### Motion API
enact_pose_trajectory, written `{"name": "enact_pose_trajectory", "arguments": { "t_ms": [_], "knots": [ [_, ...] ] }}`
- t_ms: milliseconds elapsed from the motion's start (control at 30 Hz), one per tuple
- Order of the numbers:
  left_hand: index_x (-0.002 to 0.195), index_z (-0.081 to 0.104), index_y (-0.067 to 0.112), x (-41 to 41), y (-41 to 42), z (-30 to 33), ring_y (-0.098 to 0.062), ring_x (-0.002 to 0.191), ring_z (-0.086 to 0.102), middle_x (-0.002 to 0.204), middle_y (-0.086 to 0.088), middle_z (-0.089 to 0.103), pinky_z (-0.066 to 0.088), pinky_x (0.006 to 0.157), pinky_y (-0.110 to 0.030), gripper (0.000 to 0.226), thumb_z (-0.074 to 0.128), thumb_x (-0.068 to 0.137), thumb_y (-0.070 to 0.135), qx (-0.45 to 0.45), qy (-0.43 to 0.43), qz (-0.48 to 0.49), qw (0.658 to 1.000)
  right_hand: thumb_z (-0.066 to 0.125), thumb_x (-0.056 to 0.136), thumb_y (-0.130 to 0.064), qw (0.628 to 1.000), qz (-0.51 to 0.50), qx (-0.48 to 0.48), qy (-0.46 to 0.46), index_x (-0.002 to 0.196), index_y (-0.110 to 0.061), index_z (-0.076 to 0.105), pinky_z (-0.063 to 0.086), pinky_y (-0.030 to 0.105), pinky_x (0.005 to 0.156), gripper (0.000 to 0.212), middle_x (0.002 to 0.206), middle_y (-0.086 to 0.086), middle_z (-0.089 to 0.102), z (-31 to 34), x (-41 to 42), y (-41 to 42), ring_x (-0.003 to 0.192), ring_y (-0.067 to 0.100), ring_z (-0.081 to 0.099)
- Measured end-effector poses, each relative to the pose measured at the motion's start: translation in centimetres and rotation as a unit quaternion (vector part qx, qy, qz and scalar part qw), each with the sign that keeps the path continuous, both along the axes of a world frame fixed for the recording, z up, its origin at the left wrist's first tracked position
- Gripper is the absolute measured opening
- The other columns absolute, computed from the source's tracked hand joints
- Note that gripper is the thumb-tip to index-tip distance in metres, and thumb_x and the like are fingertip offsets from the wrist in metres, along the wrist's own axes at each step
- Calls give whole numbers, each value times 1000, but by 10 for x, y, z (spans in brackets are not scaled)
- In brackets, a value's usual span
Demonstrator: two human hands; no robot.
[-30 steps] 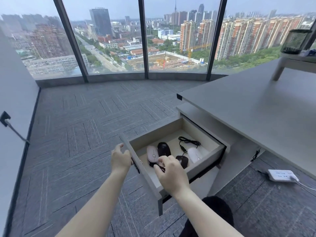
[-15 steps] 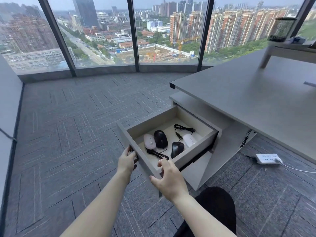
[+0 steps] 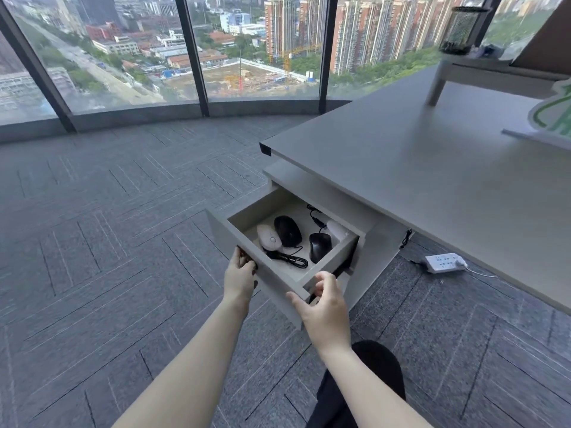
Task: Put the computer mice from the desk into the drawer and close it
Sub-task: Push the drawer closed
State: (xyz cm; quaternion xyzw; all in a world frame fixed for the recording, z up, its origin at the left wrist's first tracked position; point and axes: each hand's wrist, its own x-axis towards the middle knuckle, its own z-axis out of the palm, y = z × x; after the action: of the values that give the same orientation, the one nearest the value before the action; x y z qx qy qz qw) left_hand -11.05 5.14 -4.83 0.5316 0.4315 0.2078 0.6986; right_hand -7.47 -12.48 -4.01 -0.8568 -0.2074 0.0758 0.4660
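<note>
Below the counter (image 3: 432, 186), at frame centre, the drawer (image 3: 244, 247) stands open with four mice inside: a pale one (image 3: 269, 241), a black one (image 3: 287, 230), another black one (image 3: 320, 247) and a white one (image 3: 337, 231). The left hand (image 3: 239, 279) curls its fingers (image 3: 244, 262) over the front panel's left end. The right hand (image 3: 324, 307) pinches the panel's right corner, fingers (image 3: 323, 281) just below the mice.

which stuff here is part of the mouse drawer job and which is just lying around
Job: drawer; pale mouse; two black mice; white mouse; left hand; right hand.
Lying about: power strip; mesh pen holder; desk riser.
</note>
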Motion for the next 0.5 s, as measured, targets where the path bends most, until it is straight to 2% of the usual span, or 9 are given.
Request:
{"name": "enact_pose_trajectory", "arguments": {
  "t_ms": [133, 267, 433, 500],
  "knots": [
    [150, 28, 34, 34, -5, 0, -17, 108, 58, 137, 4, 54, 48, 85, -34, 68, 41, 91, 3, -7, -10, -11, 1000, 76, 75, -49, 998, -59, 27, 23, 137, -16, 36, 45, 26, 73, 81, 127, 4, 46, -4, 26, -2, 105, 16, 50],
    [151, 25, 33, 64, -10, -4, -19, 127, 51, 148, 6, 45, 45, 98, -41, 70, 39, 91, 1, -14, -18, -25, 999, 79, 72, -46, 990, -109, 63, 58, 149, -14, 26, 47, 36, 98, 99, 147, 13, 40, -9, 52, -2, 131, 26, 44],
    [151, 22, 36, 101, -19, -3, -19, 132, 45, 153, 7, 38, 43, 105, -45, 73, 40, 91, 0, -42, -30, -54, 997, 79, 74, -45, 984, -141, 64, 83, 152, -12, 21, 38, 34, 104, 103, 155, 15, 32, -9, 87, -4, 138, 30, 39],
    [151, 23, 35, 113, -25, -2, -17, 131, 46, 153, 9, 38, 43, 105, -44, 74, 42, 90, -1, -54, -37, -67, 996, 77, 74, -48, 982, -152, 58, 92, 152, -11, 24, 36, 38, 108, 101, 155, 15, 33, -13, 103, -5, 140, 29, 37]
  ]
}}
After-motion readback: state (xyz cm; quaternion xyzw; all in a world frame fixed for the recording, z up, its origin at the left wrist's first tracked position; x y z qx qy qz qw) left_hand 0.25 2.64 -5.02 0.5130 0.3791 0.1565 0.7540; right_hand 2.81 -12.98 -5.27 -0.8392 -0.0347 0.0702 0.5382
